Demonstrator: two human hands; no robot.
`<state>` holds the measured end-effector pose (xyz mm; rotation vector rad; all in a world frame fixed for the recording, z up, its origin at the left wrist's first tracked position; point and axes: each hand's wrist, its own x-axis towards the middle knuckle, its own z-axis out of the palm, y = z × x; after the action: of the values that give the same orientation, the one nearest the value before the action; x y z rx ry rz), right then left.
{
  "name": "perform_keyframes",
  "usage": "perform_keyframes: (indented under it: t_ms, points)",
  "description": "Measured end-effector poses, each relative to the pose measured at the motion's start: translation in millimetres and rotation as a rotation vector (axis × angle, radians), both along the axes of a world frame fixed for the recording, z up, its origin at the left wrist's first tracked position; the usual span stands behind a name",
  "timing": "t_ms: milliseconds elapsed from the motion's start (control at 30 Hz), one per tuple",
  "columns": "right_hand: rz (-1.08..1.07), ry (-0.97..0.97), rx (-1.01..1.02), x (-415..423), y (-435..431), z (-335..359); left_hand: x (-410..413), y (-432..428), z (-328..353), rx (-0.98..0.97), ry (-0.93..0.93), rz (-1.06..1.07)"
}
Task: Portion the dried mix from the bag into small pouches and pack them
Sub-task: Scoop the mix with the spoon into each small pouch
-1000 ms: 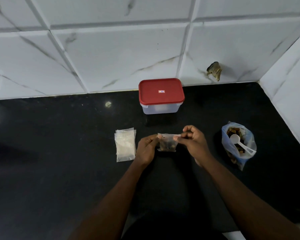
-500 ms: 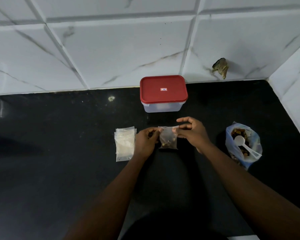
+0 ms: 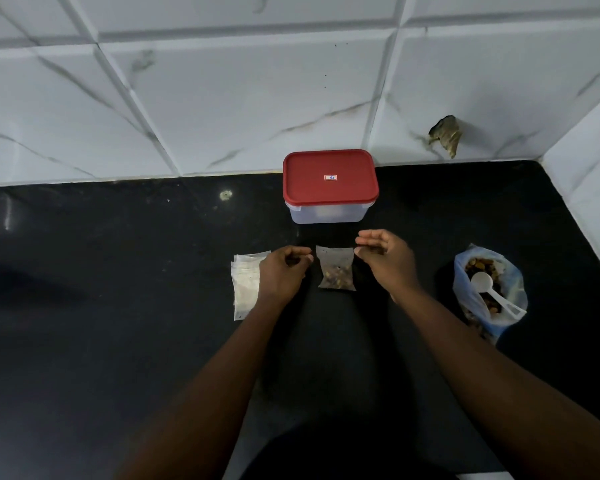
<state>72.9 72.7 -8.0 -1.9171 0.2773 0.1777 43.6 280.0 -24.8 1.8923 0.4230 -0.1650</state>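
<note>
My forearms reach out over the dark surface (image 3: 118, 306), and the widest stretch to move in lies out beyond my left grip (image 3: 284, 271). That grip is loosely curled with nothing in it, its fingertips just short of the filled pouch (image 3: 336, 275). My right grip (image 3: 387, 259) hangs on the other side with thumb and fingers apart, also holding nothing. The pouch lies flat between the two grips, touching neither, its dried mix settled in the lower half. I cannot tell whether its top is pressed closed. I judge it sits there so either grip can take a top corner. Partly under my left grip lies the stack of empty pouches (image 3: 246, 289), handy for the next portion. Well out past my right grip stands the bag (image 3: 515, 289) with its mouth open and the white scoop (image 3: 482, 282) resting in the mix, handle toward me. The side wall (image 3: 596, 168) closes in just beyond it, so room is tight there. Straight ahead of both grips, near the pouch, sits the container (image 3: 326, 214) with its red lid (image 3: 329, 181) on, backed against the tiled wall (image 3: 222, 98). Packing likely needs that lid off first, and the gap in front of it is narrow.
</note>
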Motion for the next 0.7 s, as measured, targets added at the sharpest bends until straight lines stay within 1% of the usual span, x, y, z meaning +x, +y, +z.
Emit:
perform_keyframes:
  t_ms: [67, 233, 400, 500, 600, 700]
  points:
    - [0.006, -0.046, -0.038, -5, 4, 1, -5, 5, 1, 0.015, -0.008, -0.002]
    - [0.05, -0.077, -0.083, -20, 19, 3, -24, 18, 6, 0.104, -0.017, 0.008]
    - [0.226, -0.039, -0.115, -40, 50, 6, -46, 37, 12, 0.205, -0.013, 0.053]
    - [0.323, -0.023, -0.135, -47, 73, 4, -54, 48, 14, 0.314, -0.041, 0.093]
    - [0.37, 0.013, -0.171, -47, 93, -2, -58, 56, 15, 0.413, -0.035, 0.149]
    - [0.374, 0.062, -0.182, -48, 111, -7, -62, 63, 13, 0.437, 0.016, 0.179]
